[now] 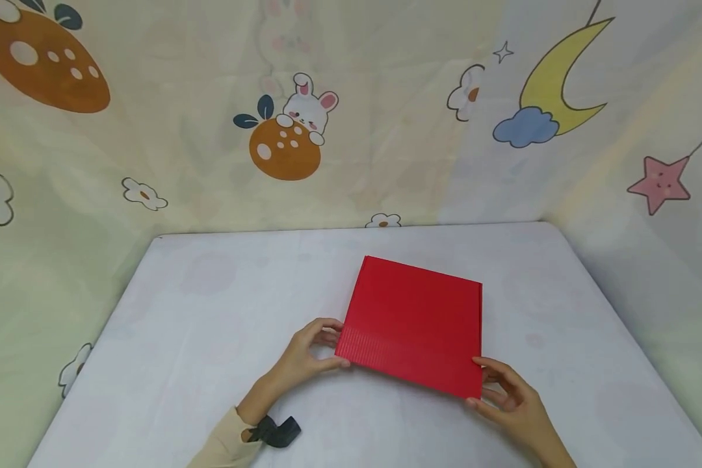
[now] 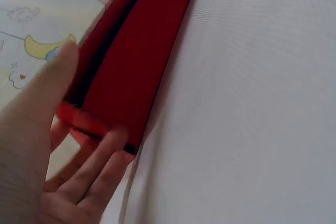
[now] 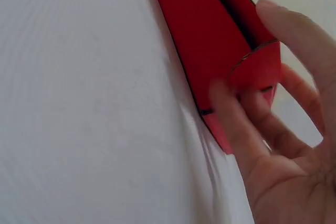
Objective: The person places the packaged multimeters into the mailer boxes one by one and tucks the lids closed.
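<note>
A flat red cardboard box (image 1: 412,325) lies at an angle on the white-covered table, its lid side up and fine ridges showing near its front left corner. My left hand (image 1: 307,351) holds that corner, thumb at the front edge and fingers along the left side. At the front right corner, my right hand (image 1: 511,396) grips the box with its thumb in front and fingers on the right side. Seen from the left wrist, the front wall of the box (image 2: 134,61) has a dark gap along its top. A rounded flap (image 3: 260,72) shows beside my right fingers.
The white tabletop (image 1: 228,279) spreads around the box. Behind it hangs a patterned cloth (image 1: 386,149) with rabbits, flowers and a moon, and it also runs along both sides. A black strap (image 1: 276,431) is on the left wrist by the beige sleeve (image 1: 225,442).
</note>
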Action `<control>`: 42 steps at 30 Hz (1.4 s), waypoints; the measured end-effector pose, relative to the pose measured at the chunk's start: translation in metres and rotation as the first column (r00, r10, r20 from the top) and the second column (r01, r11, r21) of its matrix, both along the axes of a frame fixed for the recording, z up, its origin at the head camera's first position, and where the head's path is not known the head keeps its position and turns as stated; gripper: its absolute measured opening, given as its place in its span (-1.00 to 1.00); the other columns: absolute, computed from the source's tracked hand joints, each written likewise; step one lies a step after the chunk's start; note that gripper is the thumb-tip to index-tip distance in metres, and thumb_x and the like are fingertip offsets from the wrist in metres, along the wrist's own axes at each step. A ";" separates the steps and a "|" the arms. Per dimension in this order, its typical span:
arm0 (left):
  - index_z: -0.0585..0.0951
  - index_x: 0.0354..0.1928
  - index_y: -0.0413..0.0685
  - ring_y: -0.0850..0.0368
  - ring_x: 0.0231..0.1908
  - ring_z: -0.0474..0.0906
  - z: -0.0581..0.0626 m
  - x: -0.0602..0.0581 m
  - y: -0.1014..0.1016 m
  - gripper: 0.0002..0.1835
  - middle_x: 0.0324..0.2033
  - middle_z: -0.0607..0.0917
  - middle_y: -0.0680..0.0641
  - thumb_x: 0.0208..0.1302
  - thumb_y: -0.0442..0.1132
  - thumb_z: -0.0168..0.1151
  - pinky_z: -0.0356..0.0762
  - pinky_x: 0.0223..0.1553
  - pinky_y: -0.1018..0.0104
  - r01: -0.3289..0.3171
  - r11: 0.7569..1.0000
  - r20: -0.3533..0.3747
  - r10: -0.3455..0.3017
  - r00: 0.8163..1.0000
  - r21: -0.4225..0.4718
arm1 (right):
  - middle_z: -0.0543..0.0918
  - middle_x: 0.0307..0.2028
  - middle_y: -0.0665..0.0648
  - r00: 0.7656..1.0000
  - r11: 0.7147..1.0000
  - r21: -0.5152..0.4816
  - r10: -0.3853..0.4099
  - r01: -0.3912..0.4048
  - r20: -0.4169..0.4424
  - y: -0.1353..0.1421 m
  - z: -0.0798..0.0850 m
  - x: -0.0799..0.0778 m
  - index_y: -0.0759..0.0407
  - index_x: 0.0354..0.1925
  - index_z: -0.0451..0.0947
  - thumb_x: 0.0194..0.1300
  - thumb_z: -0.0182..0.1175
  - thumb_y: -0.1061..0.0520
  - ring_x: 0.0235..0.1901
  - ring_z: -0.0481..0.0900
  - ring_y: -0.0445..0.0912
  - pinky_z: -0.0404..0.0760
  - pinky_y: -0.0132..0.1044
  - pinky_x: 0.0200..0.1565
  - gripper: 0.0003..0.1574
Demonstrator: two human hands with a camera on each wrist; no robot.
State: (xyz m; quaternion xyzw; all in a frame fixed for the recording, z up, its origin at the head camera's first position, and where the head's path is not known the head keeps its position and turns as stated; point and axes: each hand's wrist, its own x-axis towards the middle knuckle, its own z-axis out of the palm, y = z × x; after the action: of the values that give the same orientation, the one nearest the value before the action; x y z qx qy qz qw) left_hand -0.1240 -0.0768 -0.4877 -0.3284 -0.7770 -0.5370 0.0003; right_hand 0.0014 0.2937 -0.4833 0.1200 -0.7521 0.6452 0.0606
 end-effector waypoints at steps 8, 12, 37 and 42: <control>0.53 0.10 -0.02 0.18 -0.13 0.66 -0.007 -0.002 0.000 -0.43 -0.08 0.67 0.01 0.02 -0.25 0.53 0.59 0.00 0.25 0.062 0.996 0.008 -0.062 0.998 0.057 | 0.44 0.17 0.03 0.996 0.995 0.040 -0.087 0.087 -0.007 -0.004 0.001 -0.001 0.48 0.29 0.27 0.00 0.31 0.61 0.01 0.51 -0.21 0.56 -0.42 0.04 -0.14; 0.55 0.07 -0.04 0.13 -0.13 0.67 -0.006 0.000 0.001 -0.47 -0.09 0.69 -0.01 0.01 -0.31 0.53 0.62 -0.04 0.18 0.037 0.997 0.052 -0.040 0.998 0.061 | 0.50 0.11 0.02 0.989 0.983 0.111 -0.141 0.144 -0.040 -0.002 0.002 0.000 0.45 0.23 0.37 0.03 0.32 0.57 -0.04 0.54 -0.25 0.58 -0.48 -0.02 -0.24; 0.52 0.02 -0.12 0.07 -0.06 0.60 -0.014 -0.002 0.009 -0.49 -0.06 0.62 -0.03 0.01 -0.30 0.53 0.61 0.01 0.27 -0.012 0.998 0.039 0.010 0.999 0.064 | 0.30 0.17 0.18 0.986 0.969 0.197 -0.126 0.146 -0.109 -0.004 0.000 -0.008 0.38 0.16 0.45 0.00 0.32 0.59 0.14 0.32 -0.25 0.46 -0.60 0.07 -0.29; 0.33 0.34 -0.09 -0.02 0.21 0.46 -0.013 -0.008 0.010 -0.21 0.26 0.44 -0.07 0.06 -0.31 0.49 0.54 0.13 0.13 0.059 0.998 0.073 -0.061 0.995 0.038 | 0.16 0.36 0.11 0.989 0.936 0.324 -0.145 0.139 -0.006 -0.005 -0.002 -0.013 0.15 0.31 0.40 0.11 0.38 0.37 0.27 0.15 -0.31 0.38 -0.67 0.08 -0.20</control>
State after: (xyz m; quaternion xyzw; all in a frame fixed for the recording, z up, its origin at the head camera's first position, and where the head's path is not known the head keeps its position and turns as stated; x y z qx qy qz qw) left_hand -0.1320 -0.0666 -0.5011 -0.3315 -0.7564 -0.5626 -0.0386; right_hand -0.0116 0.2891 -0.4851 0.0681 -0.8548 0.5082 0.0797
